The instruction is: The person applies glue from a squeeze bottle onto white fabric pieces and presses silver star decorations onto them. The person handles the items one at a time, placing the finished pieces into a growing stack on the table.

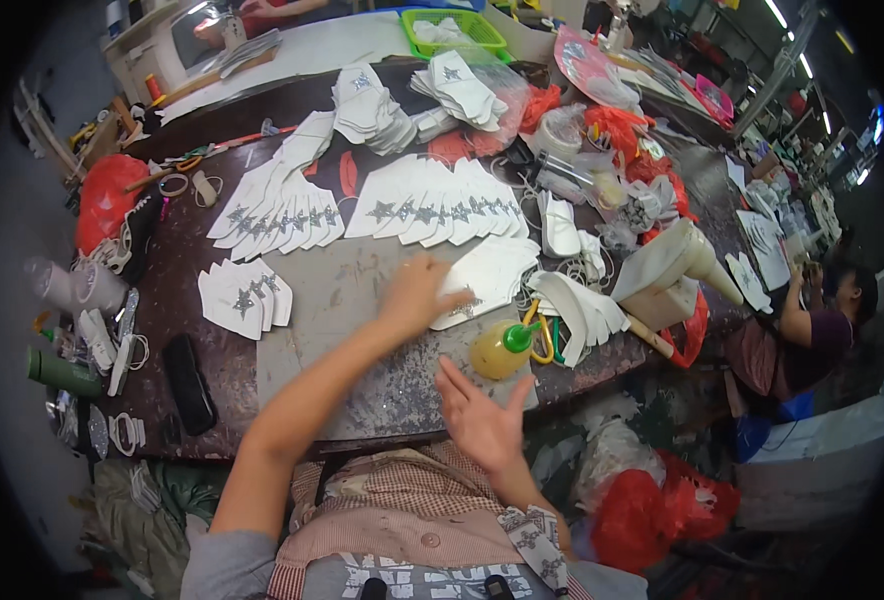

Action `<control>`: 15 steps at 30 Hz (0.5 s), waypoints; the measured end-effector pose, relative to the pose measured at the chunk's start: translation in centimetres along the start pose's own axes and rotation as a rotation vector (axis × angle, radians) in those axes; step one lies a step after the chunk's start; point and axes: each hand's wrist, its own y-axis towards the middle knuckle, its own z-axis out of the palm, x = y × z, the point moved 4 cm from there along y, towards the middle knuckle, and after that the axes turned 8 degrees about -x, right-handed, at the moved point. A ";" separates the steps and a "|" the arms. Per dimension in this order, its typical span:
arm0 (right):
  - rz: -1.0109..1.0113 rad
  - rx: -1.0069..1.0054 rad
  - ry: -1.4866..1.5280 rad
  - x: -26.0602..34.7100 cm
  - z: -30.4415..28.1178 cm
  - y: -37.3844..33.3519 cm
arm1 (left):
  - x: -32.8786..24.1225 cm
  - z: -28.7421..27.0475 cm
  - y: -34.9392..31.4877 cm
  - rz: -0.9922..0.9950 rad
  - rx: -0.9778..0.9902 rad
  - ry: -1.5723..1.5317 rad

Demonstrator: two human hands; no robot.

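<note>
My left hand (414, 298), blurred by movement, is over the grey work board (352, 390), its thumb apart from its fingers and nothing seen between them. The thumb reaches the edge of a stack of white shoe-upper pieces (492, 270) with a silver glitter star on top. Closer to me, my right hand (487, 415) is open, palm showing and thumb spread. Just beyond it is a squeeze bottle (500, 352) of yellowish liquid with a green cap. White star pieces lie fanned in overlapping rows (442, 205) behind the board, and a smaller fan (245, 298) lies at its left.
Scissors with yellow handles (540, 335) and curved white pieces (577, 315) lie right of the bottle. A cream container (667, 275) stands farther right. A black case (189, 385) lies at left, near a red bag (112, 200). At far right sits another person (812, 330).
</note>
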 end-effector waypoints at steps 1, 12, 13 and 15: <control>-0.048 -0.025 0.105 0.5 0.3 1.2 | -1.5 -0.5 -0.4 -0.012 -0.014 0.103; -0.876 -0.229 -0.678 7.3 3.3 -7.0 | -5.6 -6.0 -3.7 -0.132 -0.250 -0.136; -1.025 -0.173 -0.906 8.4 4.2 -8.6 | -5.3 -8.1 -4.7 -0.308 -0.255 -0.329; -1.214 -0.019 -1.323 7.2 9.4 -8.3 | -2.8 -10.6 -8.6 -0.383 -0.344 -0.669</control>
